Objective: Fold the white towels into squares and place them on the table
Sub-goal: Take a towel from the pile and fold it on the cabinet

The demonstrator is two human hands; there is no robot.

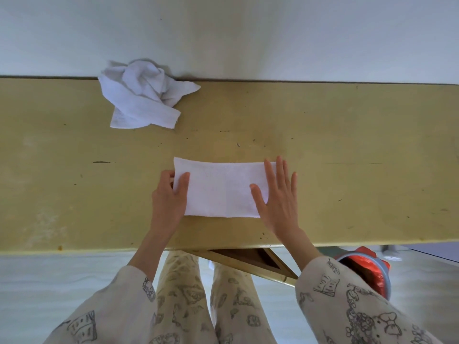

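A white towel [221, 187] lies flat on the yellow table [347, 157] as a wide rectangle, folded once, near the front edge. My left hand [169, 194] pinches its left end, thumb on top and fingers curled under the edge. My right hand [278, 194] lies flat on the towel's right end, fingers straight and spread. A second white towel [144, 95] sits crumpled in a heap at the table's far edge, left of centre, touching the wall.
A pale wall [248, 33] runs right behind the table's far edge. Under the front edge a wooden brace [248, 259] juts out by my legs. A red and grey object [372, 271] stands on the floor at lower right.
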